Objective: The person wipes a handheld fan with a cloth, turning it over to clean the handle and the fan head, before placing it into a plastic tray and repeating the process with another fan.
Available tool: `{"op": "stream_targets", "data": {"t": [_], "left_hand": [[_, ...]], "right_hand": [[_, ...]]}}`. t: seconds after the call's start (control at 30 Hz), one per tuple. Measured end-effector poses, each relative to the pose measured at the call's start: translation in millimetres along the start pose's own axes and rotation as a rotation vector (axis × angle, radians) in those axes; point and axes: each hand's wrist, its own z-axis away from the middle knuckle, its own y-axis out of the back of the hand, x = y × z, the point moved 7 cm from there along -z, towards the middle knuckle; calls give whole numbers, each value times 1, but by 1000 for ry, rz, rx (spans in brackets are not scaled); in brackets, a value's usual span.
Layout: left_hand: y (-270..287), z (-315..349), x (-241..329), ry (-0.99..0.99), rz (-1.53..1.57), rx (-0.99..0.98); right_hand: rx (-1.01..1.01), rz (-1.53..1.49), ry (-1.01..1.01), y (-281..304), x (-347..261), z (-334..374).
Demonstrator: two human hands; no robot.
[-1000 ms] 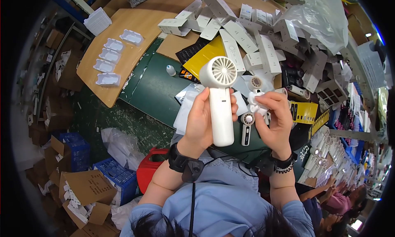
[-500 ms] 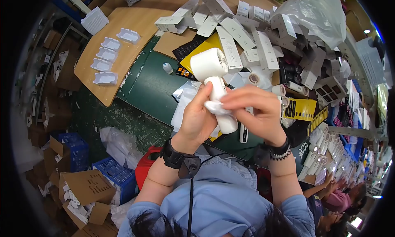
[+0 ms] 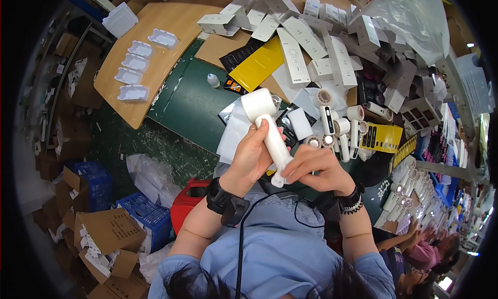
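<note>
A white handheld fan (image 3: 258, 105) is held tilted over the table's near edge, its round head up and to the left. My left hand (image 3: 248, 158) wraps its handle, thumb along the front just below the head. At the handle's lower end, my right hand (image 3: 320, 168) pinches a crumpled white wipe (image 3: 278, 179) against it. Several similar fans (image 3: 328, 120) lie on the table beyond my right hand. White paper sheets (image 3: 236, 133) lie just left of the fan.
White boxes (image 3: 294, 58) pile up at the back, beside a yellow sheet (image 3: 258, 65). A small bottle (image 3: 213, 80) stands on the green table (image 3: 181, 107). White trays (image 3: 136, 63) line the wooden table at left. Crates and cartons (image 3: 111, 229) crowd the lower left; people sit at lower right.
My right hand has drawn the wipe down the handle to its lower end. The fan's head has turned and dropped slightly, so its grille no longer faces right.
</note>
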Motion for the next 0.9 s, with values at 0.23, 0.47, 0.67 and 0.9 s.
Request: {"op": "stream_targets", "data": {"t": [0.23,0.47,0.67,0.9], "left_hand": [[14,4,4,-35,28,67],[51,4,-13,-277,-473,247],[78,9,-42,-182,-736,-3],[172,-4,-43,-391,-2166,-246]], "right_hand": [[24,20,-372,-2,34,37],[127,376,-454,-55,79,29],[46,-37,-653,-68,125,78],[177,-493,-1022,-46,146,161]]}}
